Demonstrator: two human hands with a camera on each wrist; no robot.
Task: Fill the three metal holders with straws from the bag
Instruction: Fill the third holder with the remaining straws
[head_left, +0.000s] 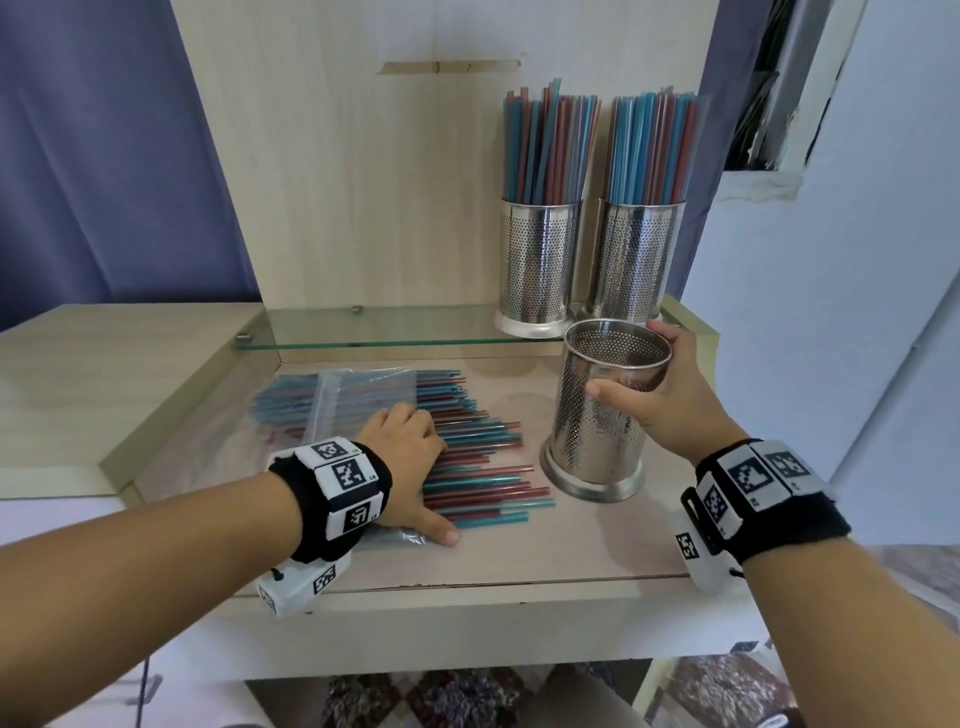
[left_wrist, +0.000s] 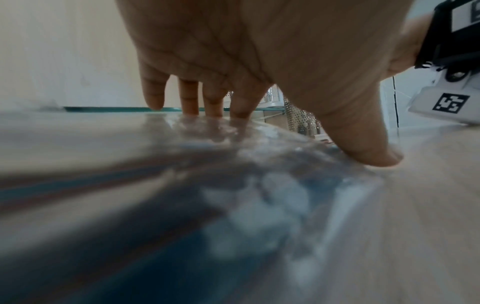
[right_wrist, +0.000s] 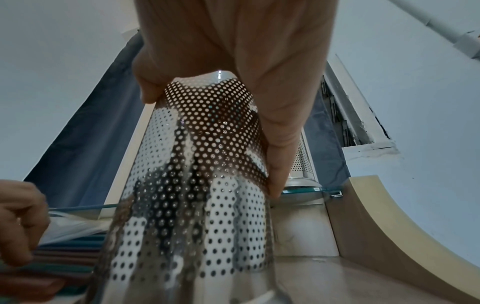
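Two holders (head_left: 540, 260) on the glass shelf (head_left: 363, 327) are already packed with straws; the third holder (head_left: 602, 410) stands empty on the desk (head_left: 597, 551), just right of the bag (head_left: 332, 405). It is grasped near its rim by the right hand (head_left: 670, 395), thumb on the near wall and fingers curled round the far side, and it is tilted slightly. The left hand (head_left: 410, 462) is laid flat, fingers straight, on the loose straws (head_left: 483, 483) that spill from the bag's mouth toward the holder; nothing is gripped by it yet.

The step in hand is judged to be the gathering of a bundle. It is best done if the straws are raked together under the palm, their ends evened, and then closed on as one sheaf. The holder should be kept steady and leaned toward the bundle, so that the ends are fed in together and none is caught on the rim.
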